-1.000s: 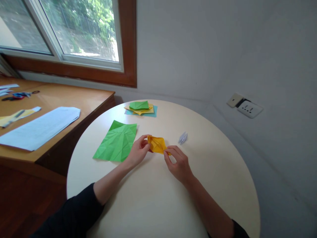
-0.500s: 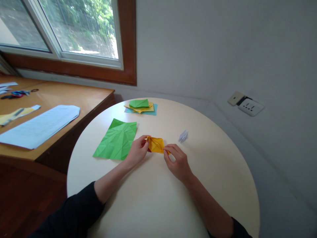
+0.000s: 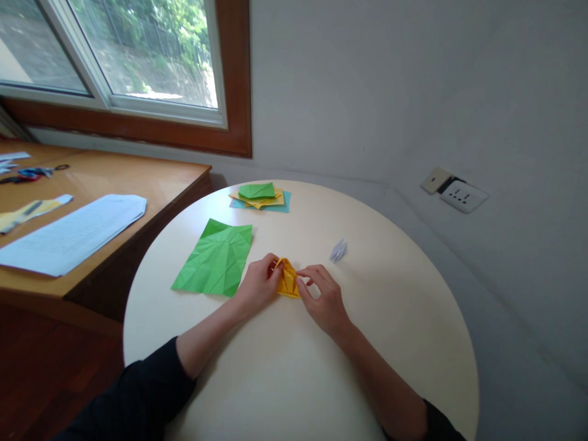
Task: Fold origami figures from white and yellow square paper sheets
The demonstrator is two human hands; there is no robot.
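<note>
A small folded piece of yellow-orange paper (image 3: 288,278) lies at the middle of the round cream table (image 3: 285,367). My left hand (image 3: 258,283) pinches its left side and my right hand (image 3: 320,297) pinches its right side, fingertips close together over the paper. Just left of my left hand lies a creased green sheet (image 3: 215,258), flat on the table.
A stack of coloured paper squares (image 3: 260,197) sits at the table's far edge, and a tiny white folded piece (image 3: 339,250) lies to the right. A wooden desk (image 3: 151,184) at left carries a white sheet (image 3: 68,233) and scissors (image 3: 32,173). A wall socket (image 3: 462,196) sits at right.
My hands have come closer together and the yellow paper is now folded narrower, about half as wide as a second ago. The other papers have stayed put.
</note>
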